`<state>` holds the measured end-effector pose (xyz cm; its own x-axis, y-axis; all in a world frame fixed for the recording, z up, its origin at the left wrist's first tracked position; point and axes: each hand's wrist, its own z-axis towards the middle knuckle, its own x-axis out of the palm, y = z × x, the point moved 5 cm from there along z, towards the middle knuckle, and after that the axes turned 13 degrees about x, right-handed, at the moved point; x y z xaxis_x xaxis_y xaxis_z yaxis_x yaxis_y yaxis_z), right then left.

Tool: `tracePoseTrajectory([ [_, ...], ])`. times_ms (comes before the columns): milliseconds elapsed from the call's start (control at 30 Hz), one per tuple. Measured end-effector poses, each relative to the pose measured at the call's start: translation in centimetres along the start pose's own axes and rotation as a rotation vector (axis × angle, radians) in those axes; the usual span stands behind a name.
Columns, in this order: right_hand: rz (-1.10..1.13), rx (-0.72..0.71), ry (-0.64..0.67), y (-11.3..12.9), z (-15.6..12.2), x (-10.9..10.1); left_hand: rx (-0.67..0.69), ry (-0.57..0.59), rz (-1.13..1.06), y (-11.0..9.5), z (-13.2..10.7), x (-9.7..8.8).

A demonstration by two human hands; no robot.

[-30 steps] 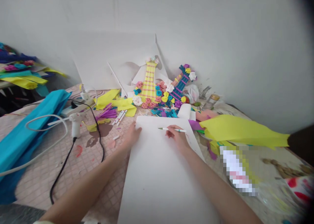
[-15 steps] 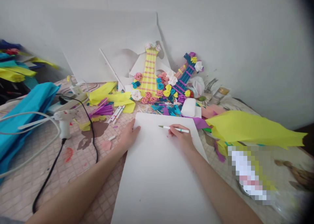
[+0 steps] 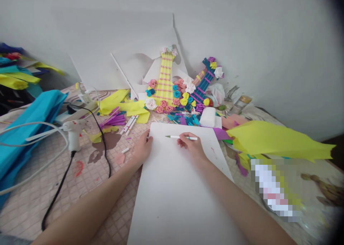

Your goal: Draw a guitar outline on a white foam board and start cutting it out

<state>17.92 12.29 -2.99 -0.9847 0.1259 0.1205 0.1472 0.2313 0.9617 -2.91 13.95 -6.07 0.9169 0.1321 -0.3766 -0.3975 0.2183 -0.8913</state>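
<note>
A large white sheet of board (image 3: 177,187) lies on the table in front of me. My left hand (image 3: 143,147) rests flat on its left edge near the far corner, fingers spread. My right hand (image 3: 189,145) is closed on a white marker with a green tip (image 3: 180,137), held almost level over the far part of the sheet, tip pointing left. Two paper guitar shapes decorated with paper roses, a yellow one (image 3: 163,85) and a blue one (image 3: 202,87), lean against the wall behind.
A white glue gun (image 3: 73,130) with a black cord lies to the left, beside blue paper (image 3: 29,119). Loose markers (image 3: 129,124), yellow paper scraps (image 3: 120,103) and a large yellow sheet (image 3: 274,139) surround the board. White boards (image 3: 107,51) lean on the wall.
My right hand with the marker has shifted left and slightly farther along the sheet. The left hand has stayed at the sheet's edge. The view dropped a little earlier, then steadied.
</note>
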Motion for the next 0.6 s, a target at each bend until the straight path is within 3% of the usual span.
tracePoseTrajectory([
  [267, 0.023, -0.051, -0.059, -0.4, 0.4, 1.0, 0.047, -0.012, 0.006, -0.6, 0.1, -0.1],
  [600, -0.022, -0.095, -0.153, -0.3, 0.1, -1.6, 0.062, 0.006, 0.027, -0.2, 0.1, 0.1],
])
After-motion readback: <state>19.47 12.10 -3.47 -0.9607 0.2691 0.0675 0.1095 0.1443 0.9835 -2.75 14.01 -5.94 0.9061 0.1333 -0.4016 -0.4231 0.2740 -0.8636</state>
